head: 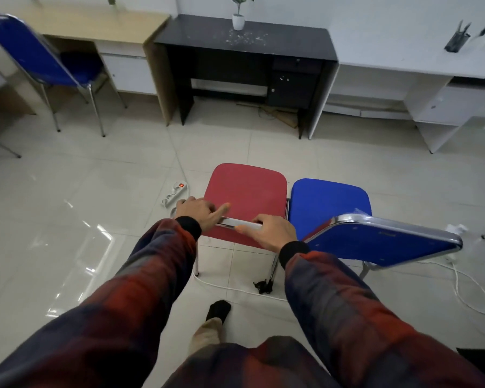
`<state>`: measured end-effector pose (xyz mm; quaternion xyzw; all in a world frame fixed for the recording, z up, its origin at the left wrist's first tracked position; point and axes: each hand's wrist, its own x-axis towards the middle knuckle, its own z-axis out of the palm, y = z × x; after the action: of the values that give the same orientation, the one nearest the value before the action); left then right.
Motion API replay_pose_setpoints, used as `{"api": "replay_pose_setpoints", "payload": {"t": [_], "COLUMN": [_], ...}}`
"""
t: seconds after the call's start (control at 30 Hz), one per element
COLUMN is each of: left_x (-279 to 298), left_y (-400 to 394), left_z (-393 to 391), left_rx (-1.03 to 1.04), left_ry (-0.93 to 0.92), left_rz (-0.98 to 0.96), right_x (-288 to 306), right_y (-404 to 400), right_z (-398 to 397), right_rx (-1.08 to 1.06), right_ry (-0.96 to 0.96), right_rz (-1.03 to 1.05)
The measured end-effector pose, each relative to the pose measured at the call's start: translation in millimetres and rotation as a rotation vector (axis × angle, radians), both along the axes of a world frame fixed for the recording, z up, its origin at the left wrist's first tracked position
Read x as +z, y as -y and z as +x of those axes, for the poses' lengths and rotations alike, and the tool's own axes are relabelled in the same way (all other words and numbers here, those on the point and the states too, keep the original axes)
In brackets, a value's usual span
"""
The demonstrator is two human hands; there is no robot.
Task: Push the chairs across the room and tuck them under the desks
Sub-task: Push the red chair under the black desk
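At the centre of the frame stands a red chair [245,191], its seat facing away toward the far wall, and both hands are on the chrome top rail of its backrest. Left hand [198,212] grips the rail's left corner, fingers curled over it with the index finger stretched along the rail; right hand [273,232] is clamped on the rail just to the right, fingers wrapped over the top. Just beside the red chair, on the right, sits a blue chair [331,200] — its seat nearly touching the red one, its blue backrest angled toward the right edge. At upper centre a black table [291,43] stands against the wall with a small potted plant [238,15] on top. Left of it is a light wooden table [95,23], and another blue chair [31,49] stands in front of that at upper left. A white table [403,63] runs along the upper right. On the tiled floor [95,177], left of the red chair, lies a power strip [175,193] — its switch glowing red.
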<state>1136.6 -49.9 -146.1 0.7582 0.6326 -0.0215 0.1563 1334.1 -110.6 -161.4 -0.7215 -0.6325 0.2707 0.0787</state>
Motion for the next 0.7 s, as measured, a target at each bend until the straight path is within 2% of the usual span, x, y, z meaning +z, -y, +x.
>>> {"api": "replay_pose_setpoints", "payload": {"t": [0.23,0.43,0.7], "left_x": [0,6,10], "left_y": [28,26,-30], "left_z": [-13,-5,4], "left_rx": [0.041,-0.008,0.027], "left_ry": [0.095,0.029,0.074], "left_rz": [-0.038,-0.011,-0.050], "right_x": [-3,0,1], "right_y": [7,-6,-60], "right_z": [3,13,17], "right_rx": [0.097,0.124,0.074], "right_ry": [0.022,0.003,0.038], "right_rz": [-0.009,-0.031,-0.004]}}
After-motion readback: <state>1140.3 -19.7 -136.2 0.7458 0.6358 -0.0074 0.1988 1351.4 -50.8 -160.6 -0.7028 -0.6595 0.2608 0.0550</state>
